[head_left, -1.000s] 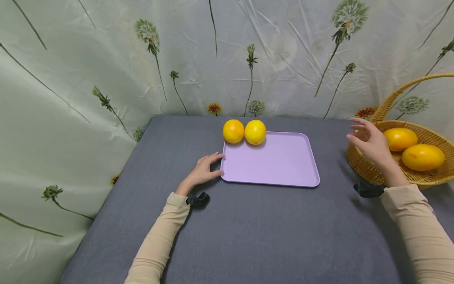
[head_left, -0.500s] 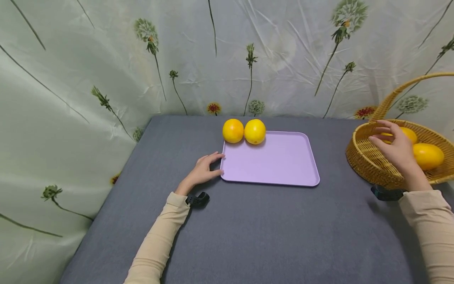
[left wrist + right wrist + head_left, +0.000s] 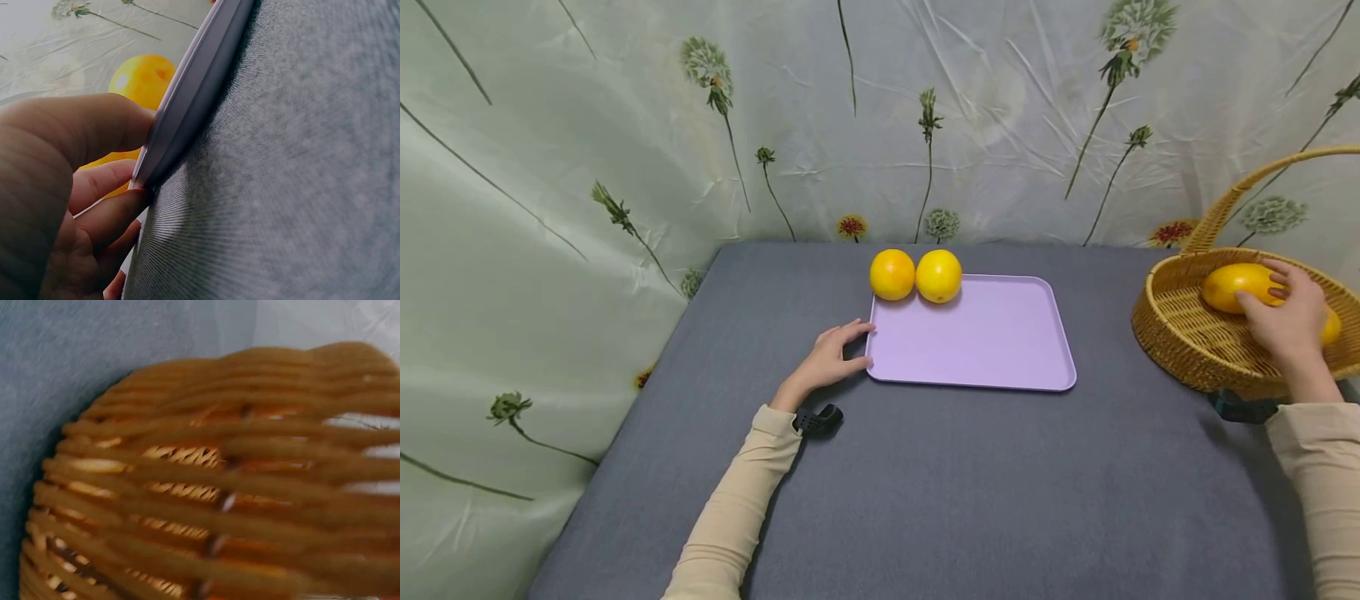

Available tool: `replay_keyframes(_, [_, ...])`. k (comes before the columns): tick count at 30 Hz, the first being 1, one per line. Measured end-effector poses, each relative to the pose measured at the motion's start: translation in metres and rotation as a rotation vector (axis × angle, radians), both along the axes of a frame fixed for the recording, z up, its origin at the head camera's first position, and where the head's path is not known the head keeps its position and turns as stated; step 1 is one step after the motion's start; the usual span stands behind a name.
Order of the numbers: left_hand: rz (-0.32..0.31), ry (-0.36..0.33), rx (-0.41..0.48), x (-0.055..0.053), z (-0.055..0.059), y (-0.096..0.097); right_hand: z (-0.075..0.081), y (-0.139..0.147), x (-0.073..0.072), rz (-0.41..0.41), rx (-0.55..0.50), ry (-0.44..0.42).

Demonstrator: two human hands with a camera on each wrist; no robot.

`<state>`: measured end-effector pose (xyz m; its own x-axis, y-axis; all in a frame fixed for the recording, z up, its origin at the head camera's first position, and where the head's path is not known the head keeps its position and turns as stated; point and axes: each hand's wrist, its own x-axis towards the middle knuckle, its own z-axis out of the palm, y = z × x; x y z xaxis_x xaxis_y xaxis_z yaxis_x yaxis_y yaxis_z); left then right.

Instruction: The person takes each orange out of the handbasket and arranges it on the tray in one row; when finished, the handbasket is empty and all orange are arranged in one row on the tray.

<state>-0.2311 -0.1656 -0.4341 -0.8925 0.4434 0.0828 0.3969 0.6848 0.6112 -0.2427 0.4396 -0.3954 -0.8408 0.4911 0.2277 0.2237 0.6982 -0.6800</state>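
Note:
Two oranges, a deeper-coloured one [image 3: 892, 275] and a yellower one [image 3: 939, 276], sit side by side at the far left corner of the lilac tray [image 3: 977, 342]. My left hand [image 3: 829, 358] touches the tray's left rim with thumb and fingertips spread apart; the left wrist view shows this contact closely. Inside the wicker basket [image 3: 1180, 333] at the right, my right hand [image 3: 1292, 321] reaches over the fruit with its fingers spread. One yellow-orange fruit [image 3: 1228, 287] shows beyond it; another fruit [image 3: 1332, 327] is mostly hidden behind the hand. Whether the fingertips touch either fruit, I cannot tell.
A grey cloth [image 3: 970, 483] covers the table, which meets a flower-printed curtain [image 3: 1000, 125] at the back. The basket's tall handle [image 3: 1232, 196] arches above its far side. In the right wrist view, the basket's woven wall [image 3: 187, 506] fills most of the frame.
My right hand has moved to the right, from the basket's left rim to above the fruit inside. The left hand, tray and two oranges on it stay put.

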Motion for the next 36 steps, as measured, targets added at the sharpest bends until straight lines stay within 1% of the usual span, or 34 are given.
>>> replay_keyframes(2, [0.0,0.001,0.003,0.0,0.0,0.0,0.008,-0.007,0.006,-0.057,-0.031,0.015])
replay_keyframes(4, [0.0,0.001,0.005,0.0,0.0,0.0,0.019,-0.019,0.013,-0.132,-0.05,0.033])
replay_keyframes(5, [0.0,0.001,0.005,0.0,0.0,0.0,0.024,-0.025,0.018,-0.154,-0.068,0.053])
replay_keyframes(8, [-0.001,-0.001,0.005,-0.001,0.0,0.0,0.034,-0.037,0.026,-0.211,-0.096,0.078])
replay_keyframes(11, [-0.003,-0.006,0.006,-0.001,0.0,0.0,0.04,-0.039,0.032,-0.224,-0.125,0.069])
replay_keyframes(14, [-0.004,-0.006,0.007,0.0,0.001,0.0,0.042,-0.035,0.033,-0.243,-0.144,0.013])
replay_keyframes(16, [-0.003,-0.005,0.007,0.0,0.001,0.0,0.041,-0.03,0.034,-0.235,-0.168,-0.039])
replay_keyframes(18, [-0.003,-0.005,0.004,0.0,0.0,0.0,0.04,-0.027,0.036,-0.209,-0.186,-0.095])
replay_keyframes(22, [-0.002,-0.01,0.008,-0.001,-0.001,0.0,0.036,-0.019,0.039,-0.112,-0.21,-0.213])
replay_keyframes(25, [-0.002,-0.011,0.014,-0.001,-0.002,0.0,0.034,-0.014,0.039,-0.05,-0.193,-0.264])
replay_keyframes(27, [-0.004,-0.009,0.014,-0.001,-0.002,0.0,0.033,-0.012,0.039,-0.034,-0.178,-0.274])
replay_keyframes(30, [-0.006,-0.006,0.015,0.0,-0.001,0.0,0.031,-0.012,0.038,-0.024,-0.156,-0.265])
replay_keyframes(36, [-0.006,0.0,0.011,0.001,0.0,0.0,0.032,-0.015,0.037,-0.025,-0.139,-0.211])
